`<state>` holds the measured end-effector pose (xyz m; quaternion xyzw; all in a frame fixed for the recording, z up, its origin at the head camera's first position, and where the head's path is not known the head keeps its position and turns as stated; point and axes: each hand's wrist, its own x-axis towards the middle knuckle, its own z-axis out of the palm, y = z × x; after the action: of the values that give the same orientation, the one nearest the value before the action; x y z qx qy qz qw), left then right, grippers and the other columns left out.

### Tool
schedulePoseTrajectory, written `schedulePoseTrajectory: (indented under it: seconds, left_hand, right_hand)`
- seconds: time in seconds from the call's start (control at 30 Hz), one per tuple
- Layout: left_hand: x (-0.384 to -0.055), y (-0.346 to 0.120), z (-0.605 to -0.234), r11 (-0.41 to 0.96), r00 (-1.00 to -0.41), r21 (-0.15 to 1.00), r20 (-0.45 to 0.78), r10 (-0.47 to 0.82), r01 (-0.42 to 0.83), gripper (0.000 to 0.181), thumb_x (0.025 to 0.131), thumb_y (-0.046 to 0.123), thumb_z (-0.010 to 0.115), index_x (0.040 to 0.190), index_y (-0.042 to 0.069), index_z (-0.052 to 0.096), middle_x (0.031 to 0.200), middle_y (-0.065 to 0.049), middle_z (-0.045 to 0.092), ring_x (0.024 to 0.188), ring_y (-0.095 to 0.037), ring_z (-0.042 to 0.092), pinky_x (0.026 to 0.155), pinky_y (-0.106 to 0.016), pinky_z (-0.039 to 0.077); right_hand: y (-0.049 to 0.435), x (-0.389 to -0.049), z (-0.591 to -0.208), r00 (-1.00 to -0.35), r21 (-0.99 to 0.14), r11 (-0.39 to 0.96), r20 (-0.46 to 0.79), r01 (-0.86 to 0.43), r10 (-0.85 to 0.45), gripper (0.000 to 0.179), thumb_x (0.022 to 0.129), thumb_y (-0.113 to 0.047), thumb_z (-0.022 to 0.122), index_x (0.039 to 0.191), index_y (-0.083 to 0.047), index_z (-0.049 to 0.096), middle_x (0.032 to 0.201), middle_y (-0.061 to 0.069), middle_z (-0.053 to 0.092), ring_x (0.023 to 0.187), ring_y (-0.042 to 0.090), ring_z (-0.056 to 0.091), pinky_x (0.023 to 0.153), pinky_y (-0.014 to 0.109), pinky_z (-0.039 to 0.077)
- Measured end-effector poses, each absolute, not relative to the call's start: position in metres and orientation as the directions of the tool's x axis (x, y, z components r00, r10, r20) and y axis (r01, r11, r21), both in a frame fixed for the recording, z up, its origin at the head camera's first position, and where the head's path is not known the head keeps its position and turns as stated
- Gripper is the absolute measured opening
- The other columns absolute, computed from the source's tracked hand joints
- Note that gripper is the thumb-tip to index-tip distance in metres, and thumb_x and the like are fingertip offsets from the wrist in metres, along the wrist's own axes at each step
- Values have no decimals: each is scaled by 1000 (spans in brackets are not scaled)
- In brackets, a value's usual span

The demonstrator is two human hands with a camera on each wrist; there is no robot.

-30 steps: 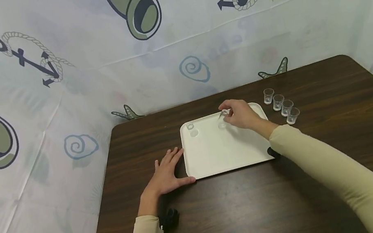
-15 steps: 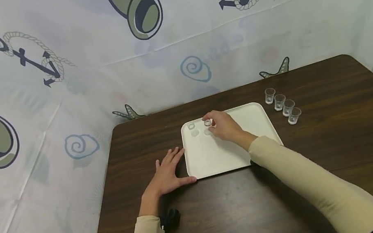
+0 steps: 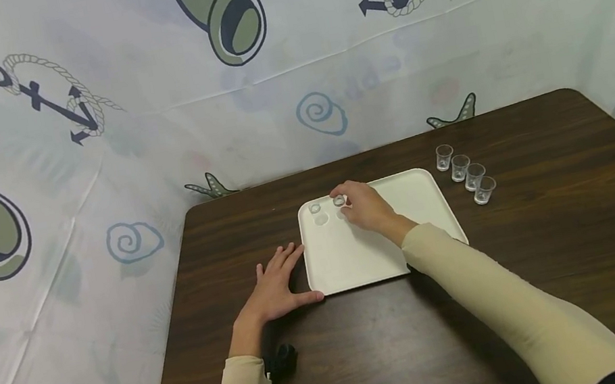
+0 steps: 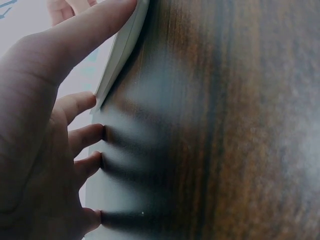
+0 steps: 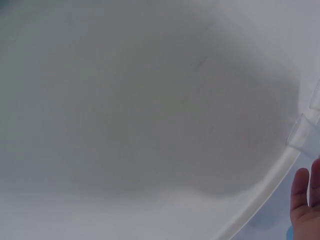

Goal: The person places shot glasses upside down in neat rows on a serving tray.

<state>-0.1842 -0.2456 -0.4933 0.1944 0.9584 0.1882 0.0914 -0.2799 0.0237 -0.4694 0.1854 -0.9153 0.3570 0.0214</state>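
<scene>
In the head view, my right hand (image 3: 371,208) pinches a small clear shot glass (image 3: 338,201) between thumb and fingers, over the back left part of a white tray (image 3: 368,257). Just left of it, another shot glass (image 3: 315,208) stands near the tray's back left corner. The right wrist view catches the held shot glass (image 5: 304,136) close to the tray's rim (image 5: 255,207), with some fingers (image 5: 301,192) below it. My left hand (image 3: 271,292) lies spread at the tray's left side, thumb at the front corner and index fingertip (image 4: 89,100) against the edge.
Several more clear shot glasses (image 3: 460,168) stand in a slanted row on the dark wooden table (image 3: 374,359), right of the tray. A patterned cloth (image 3: 247,127) hangs behind the table. A small black device (image 3: 281,360) sits at my left wrist.
My right hand has carried the shot glass leftward across the tray, close to the other glass there, with only a slight shift in the last half second. My left hand has stayed in place.
</scene>
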Motion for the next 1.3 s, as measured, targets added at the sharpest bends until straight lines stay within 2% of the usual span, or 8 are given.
schedulePoseTrajectory:
  seconds: [0.37, 0.53, 0.67, 0.93, 1.13, 1.3]
  left_hand:
    - [-185, -245, -495, 851, -908, 399, -96, 409, 341, 107, 72, 74, 70, 157, 27, 26, 162, -4, 21, 149, -30, 12, 107, -72, 6]
    - [-185, -246, -495, 849, -908, 401, -91, 410, 343, 110, 69, 80, 65, 157, 28, 26, 162, -4, 22, 149, -29, 12, 107, -72, 5]
    - [-185, -247, -496, 847, -905, 398, -89, 417, 352, 110, 70, 81, 64, 157, 28, 25, 162, -4, 22, 149, -29, 12, 107, -72, 6]
    - [-184, -247, -493, 840, -901, 397, -66, 429, 371, 109, 70, 79, 65, 157, 26, 27, 161, -6, 23, 148, -32, 14, 106, -73, 7]
    - [-185, -248, -495, 844, -902, 387, -65, 426, 371, 109, 71, 79, 66, 157, 26, 27, 161, -6, 23, 148, -33, 14, 105, -74, 8]
    - [-184, -248, -496, 847, -901, 384, -77, 427, 369, 109, 70, 80, 64, 157, 28, 25, 162, -5, 22, 149, -31, 12, 106, -73, 7]
  right_hand:
    - [31, -276, -467, -912, -622, 673, 201, -401, -358, 46, 90, -4, 63, 136, -12, 60, 118, 7, 62, 93, 20, 60, 79, 37, 48]
    - [41, -278, -463, -910, -655, 641, 202, -400, -362, 45, 91, -5, 64, 135, -10, 59, 124, 9, 60, 95, 21, 59, 76, 37, 48]
    - [54, -278, -459, -907, -684, 603, 235, -410, -349, 42, 91, -4, 63, 133, -9, 60, 120, 9, 60, 95, 22, 60, 78, 38, 48]
    - [94, -272, -447, -903, -710, 558, 322, -429, -285, 38, 92, -1, 63, 129, -4, 62, 115, 13, 60, 93, 26, 63, 76, 40, 50]
    - [134, -272, -442, -909, -695, 588, 356, -414, -218, 37, 91, 1, 63, 128, -2, 62, 116, 15, 59, 93, 29, 62, 81, 45, 49]
    - [175, -270, -441, -910, -695, 607, 395, -386, -128, 34, 92, -1, 63, 126, 0, 63, 115, 16, 60, 94, 31, 59, 81, 44, 45]
